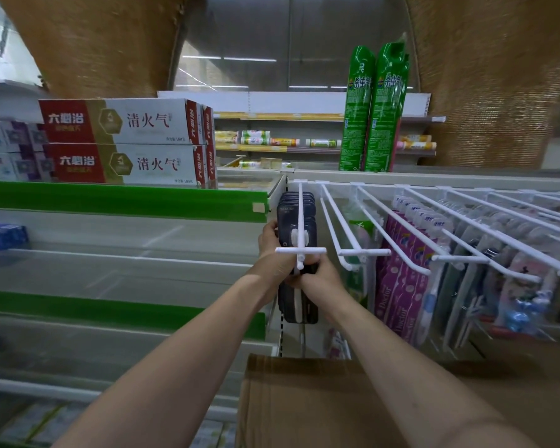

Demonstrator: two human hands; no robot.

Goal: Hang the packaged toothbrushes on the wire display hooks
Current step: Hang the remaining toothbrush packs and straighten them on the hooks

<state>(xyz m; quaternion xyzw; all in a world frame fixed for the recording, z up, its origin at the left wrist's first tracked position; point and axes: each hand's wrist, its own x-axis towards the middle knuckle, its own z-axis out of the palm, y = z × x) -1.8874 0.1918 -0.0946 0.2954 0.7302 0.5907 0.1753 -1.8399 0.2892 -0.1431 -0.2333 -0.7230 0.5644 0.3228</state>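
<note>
Both hands clasp a dark stack of packaged toothbrushes [296,227], the left hand [272,244] curled round its left edge, the right hand [320,273] gripping lower down (fingers mostly hidden). The stack hangs on the leftmost white wire hook [300,221], just behind its crossbar tip. To the right other hooks [411,221] carry pink packs [398,273]; a cardboard box [304,402] sits below

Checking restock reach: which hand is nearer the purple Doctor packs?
Right. The right hand grips the dark packs just left of the purple Doctor packs; the left hand is farther left, across the dark packs.
</note>
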